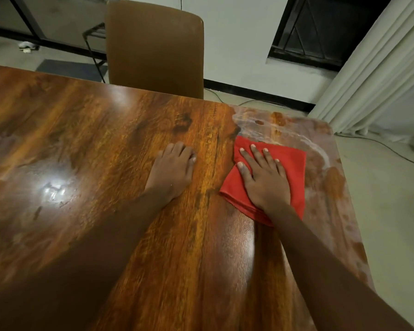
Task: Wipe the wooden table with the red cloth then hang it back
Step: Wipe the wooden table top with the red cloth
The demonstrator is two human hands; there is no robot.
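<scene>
The wooden table [105,144] fills most of the view, glossy brown with a dull, smeared patch along its right end. A folded red cloth [293,163] lies flat on it near that patch. My right hand [263,177] presses down on the cloth with straight, spread fingers. My left hand [172,169] rests on the bare wood to the left of the cloth, fingers slightly bent, holding nothing.
A brown chair [154,48] stands tucked against the far edge of the table. White curtains [380,75] hang at the right, a dark window [320,29] sits behind, and thin cables [380,145] run across the pale floor past the table's right edge.
</scene>
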